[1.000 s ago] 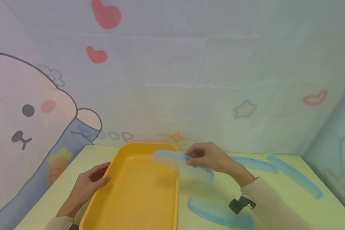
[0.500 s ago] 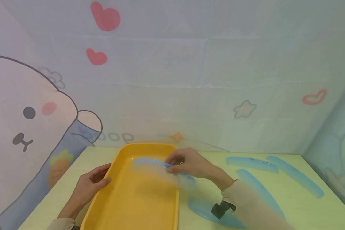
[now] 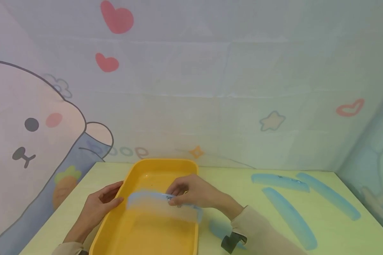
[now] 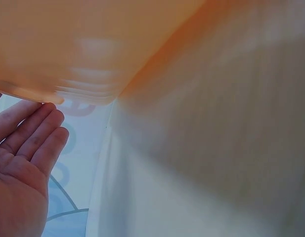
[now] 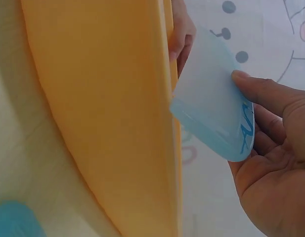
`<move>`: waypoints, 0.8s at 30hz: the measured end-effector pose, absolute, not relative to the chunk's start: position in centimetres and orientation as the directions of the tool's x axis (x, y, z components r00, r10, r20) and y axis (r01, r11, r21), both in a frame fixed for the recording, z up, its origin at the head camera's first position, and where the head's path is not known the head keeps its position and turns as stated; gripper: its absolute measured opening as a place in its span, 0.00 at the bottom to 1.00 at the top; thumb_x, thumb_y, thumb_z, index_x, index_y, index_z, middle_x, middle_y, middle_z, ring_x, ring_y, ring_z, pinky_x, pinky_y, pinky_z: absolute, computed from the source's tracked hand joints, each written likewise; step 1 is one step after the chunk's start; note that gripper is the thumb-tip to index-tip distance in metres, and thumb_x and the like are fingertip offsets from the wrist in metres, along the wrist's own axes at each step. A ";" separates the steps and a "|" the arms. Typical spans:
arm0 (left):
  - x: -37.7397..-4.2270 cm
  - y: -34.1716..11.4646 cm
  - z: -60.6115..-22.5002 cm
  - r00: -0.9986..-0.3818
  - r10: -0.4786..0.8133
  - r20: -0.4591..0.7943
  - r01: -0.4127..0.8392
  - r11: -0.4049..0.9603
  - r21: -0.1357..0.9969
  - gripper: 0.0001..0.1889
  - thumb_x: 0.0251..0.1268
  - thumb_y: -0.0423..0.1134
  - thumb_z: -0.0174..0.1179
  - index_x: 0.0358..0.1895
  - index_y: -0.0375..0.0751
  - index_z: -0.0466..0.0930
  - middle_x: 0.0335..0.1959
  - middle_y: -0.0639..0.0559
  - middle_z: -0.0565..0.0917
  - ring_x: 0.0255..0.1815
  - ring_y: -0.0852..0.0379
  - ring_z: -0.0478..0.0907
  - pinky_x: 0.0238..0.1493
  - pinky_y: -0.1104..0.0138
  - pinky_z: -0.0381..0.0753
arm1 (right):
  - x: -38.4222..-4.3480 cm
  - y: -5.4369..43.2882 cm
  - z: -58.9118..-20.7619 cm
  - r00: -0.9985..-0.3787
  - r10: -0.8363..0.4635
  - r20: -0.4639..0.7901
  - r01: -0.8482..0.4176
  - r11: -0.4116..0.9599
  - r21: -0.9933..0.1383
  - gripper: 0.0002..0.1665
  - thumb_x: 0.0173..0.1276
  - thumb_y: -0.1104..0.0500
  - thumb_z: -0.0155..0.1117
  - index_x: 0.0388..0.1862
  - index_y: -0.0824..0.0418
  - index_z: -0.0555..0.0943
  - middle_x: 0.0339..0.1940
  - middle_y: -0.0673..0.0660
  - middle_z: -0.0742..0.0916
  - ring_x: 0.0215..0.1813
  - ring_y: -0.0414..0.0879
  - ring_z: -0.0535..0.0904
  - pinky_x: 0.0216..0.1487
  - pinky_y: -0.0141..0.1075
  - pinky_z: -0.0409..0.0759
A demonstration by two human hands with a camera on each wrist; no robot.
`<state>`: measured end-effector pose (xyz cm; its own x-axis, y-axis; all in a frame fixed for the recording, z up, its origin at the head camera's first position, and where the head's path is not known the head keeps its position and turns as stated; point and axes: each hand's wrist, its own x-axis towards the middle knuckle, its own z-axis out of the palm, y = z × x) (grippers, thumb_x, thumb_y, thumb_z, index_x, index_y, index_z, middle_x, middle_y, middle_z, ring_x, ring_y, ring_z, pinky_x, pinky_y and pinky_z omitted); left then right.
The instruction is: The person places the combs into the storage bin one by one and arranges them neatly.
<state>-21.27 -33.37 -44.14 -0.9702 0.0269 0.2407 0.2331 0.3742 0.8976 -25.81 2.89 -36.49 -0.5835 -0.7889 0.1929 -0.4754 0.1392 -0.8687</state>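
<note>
My right hand pinches a pale blue translucent comb by its spine, thumb on the near side. The comb lies crosswise over the yellow tray, teeth down and blurred, one end near the tray's right rim. In the right wrist view, the comb shows dark blue markings close to the fingers. My left hand holds the tray's left rim, thumb at the top edge. Its fingers reach under the rim outside, as the left wrist view shows.
On the pale yellow table to the right lie more blue combs: one at the back, one at the far right and one nearer. Another comb is partly hidden by my right sleeve. A printed cloth hangs behind.
My right hand has carried the comb leftward and lower, from the tray's right rim to above its middle. The left hand stays at the rim. The sleeve no longer covers the nearer right comb.
</note>
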 end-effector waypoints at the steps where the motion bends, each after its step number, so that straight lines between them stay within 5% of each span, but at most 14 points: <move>1: -21.3 -33.4 -44.1 -0.970 0.029 0.242 0.235 0.373 0.897 0.30 0.74 0.34 0.69 0.76 0.30 0.73 0.71 0.32 0.77 0.57 0.75 0.79 0.52 0.74 0.84 | -25.7 2.7 -36.6 -0.583 -0.790 0.190 -0.471 0.138 -0.871 0.10 0.71 0.64 0.76 0.49 0.63 0.90 0.39 0.49 0.91 0.41 0.39 0.87 0.44 0.34 0.87; 24: -21.1 -33.4 -44.0 -0.973 0.028 0.231 0.224 0.373 0.900 0.31 0.74 0.35 0.70 0.76 0.31 0.73 0.70 0.32 0.78 0.57 0.75 0.80 0.53 0.74 0.83 | -23.4 -0.9 -39.3 -0.569 -0.819 0.074 -0.381 0.183 -0.906 0.06 0.68 0.68 0.78 0.41 0.61 0.90 0.31 0.44 0.89 0.34 0.35 0.83 0.41 0.27 0.84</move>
